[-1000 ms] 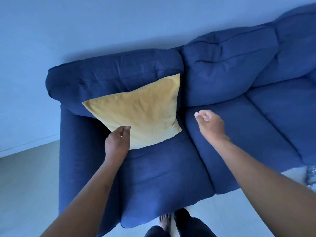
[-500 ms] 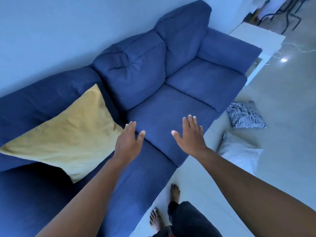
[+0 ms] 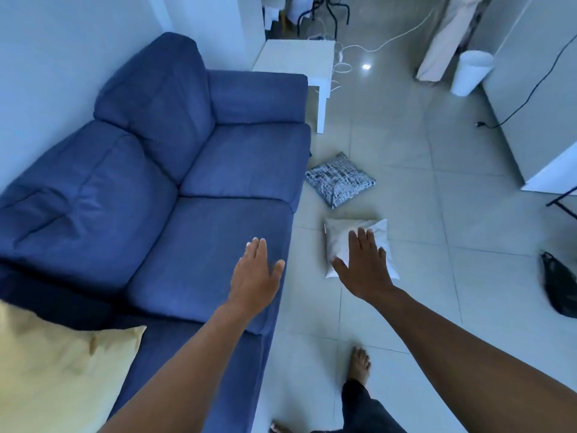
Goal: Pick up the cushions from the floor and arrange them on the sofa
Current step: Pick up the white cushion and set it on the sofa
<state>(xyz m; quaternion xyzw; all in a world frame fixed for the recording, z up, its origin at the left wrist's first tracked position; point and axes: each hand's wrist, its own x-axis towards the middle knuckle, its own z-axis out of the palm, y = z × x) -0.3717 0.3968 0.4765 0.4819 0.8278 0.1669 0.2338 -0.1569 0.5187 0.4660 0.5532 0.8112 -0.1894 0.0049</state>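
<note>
Cushions lie in three places: a plump white square cushion (image 3: 338, 237) and a navy cushion with a white woven pattern (image 3: 339, 180) rest on the pale tiled floor (image 3: 468, 226) just beside the blue fabric sofa (image 3: 175, 182), apart from each other, while a soft yellow cushion (image 3: 59, 367) sits at the sofa's near end. The right hand (image 3: 363, 265) is spread flat, fingers apart, palm down, and overlaps the white cushion in view; contact cannot be judged. The left hand (image 3: 254, 278) is likewise spread and empty, over the front edge of the sofa's seat.
</note>
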